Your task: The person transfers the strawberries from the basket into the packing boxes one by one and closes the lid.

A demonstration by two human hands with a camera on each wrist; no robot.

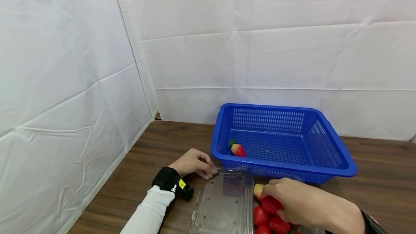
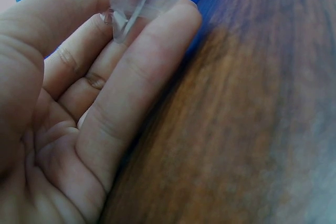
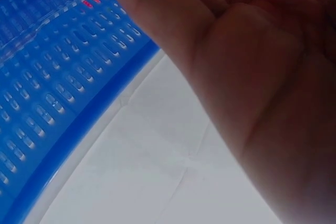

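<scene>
My left hand (image 1: 196, 163) pinches the far left corner of a clear plastic lid (image 1: 224, 203) between thumb and fingers. In the left wrist view the plastic edge (image 2: 123, 24) sits between the fingertips. Right beside the lid, several red strawberries (image 1: 261, 216) lie bunched in a clear plastic container, mostly hidden by them and my right hand (image 1: 302, 201). That hand reaches down with fingers and thumb curled about a red strawberry (image 1: 271, 204). A strawberry with a pale yellow end (image 1: 258, 190) is right at its fingertips. The right wrist view leaves those fingertips out.
A blue plastic basket (image 1: 325, 170) stands behind the container, close to the white cloth wall (image 1: 276, 60). One strawberry (image 1: 238, 150) with a green top lies in its near left corner. Brown wood-grain tabletop (image 1: 182, 133) extends to the left and right of it.
</scene>
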